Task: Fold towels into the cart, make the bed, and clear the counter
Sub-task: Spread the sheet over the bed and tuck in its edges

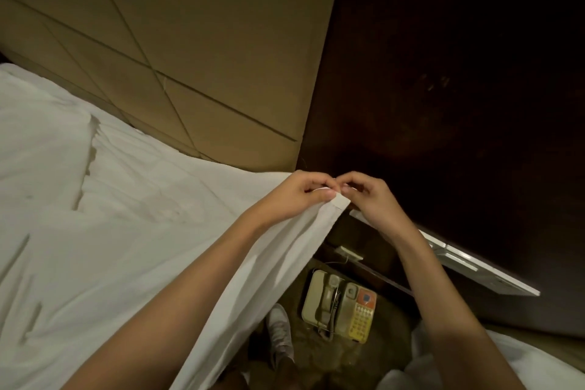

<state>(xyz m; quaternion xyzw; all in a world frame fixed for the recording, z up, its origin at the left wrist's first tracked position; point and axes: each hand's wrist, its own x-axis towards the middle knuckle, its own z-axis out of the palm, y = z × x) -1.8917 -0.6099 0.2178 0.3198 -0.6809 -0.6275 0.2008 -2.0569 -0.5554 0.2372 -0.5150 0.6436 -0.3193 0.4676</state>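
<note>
1. Your left hand point(296, 191) pinches the hemmed corner of the sheet point(133, 231); your right hand point(368, 196) has fingers curled at that same corner, likely pinching too, though the contact is partly hidden.
2. From the corner, the sheet drapes left over the bed and hangs down beside your shoe point(280, 331).
3. Thin, limp, light cloth: expect it to sag and slip. Hold the doubled hem, not the single layer.
4. The phone point(340, 305) sits on the floor below the corner, right of the hanging edge.
</note>
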